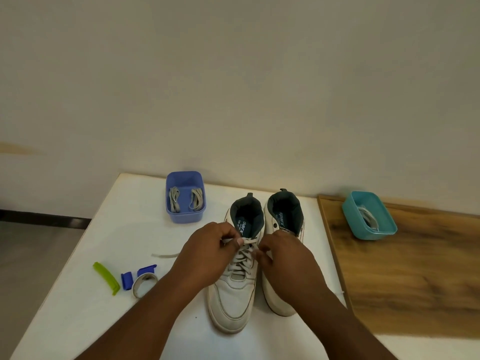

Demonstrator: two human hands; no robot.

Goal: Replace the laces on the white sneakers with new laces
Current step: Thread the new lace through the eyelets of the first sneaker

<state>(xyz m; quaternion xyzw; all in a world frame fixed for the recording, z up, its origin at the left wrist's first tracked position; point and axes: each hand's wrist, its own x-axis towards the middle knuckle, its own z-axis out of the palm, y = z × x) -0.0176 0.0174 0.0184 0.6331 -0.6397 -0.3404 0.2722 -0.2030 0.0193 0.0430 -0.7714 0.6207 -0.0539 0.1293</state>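
Observation:
Two white sneakers stand side by side on the white table (109, 229), toes toward me. The left sneaker (232, 300) carries a grey-white lace (242, 258) crossed through its eyelets. My left hand (207, 250) pinches the lace at the top left eyelet, and a loose end (165, 255) trails out to the left. My right hand (288, 261) pinches the same lace at the top right eyelet and hides much of the right sneaker (281, 216), whose lacing I cannot see.
A blue box (185, 215) at the back holds two bundled laces. A teal tub (368, 216) with a lace inside sits on the wooden board (415, 281) to the right. A green clip (106, 278), blue clips (127, 280) and a tape roll (142, 284) lie front left.

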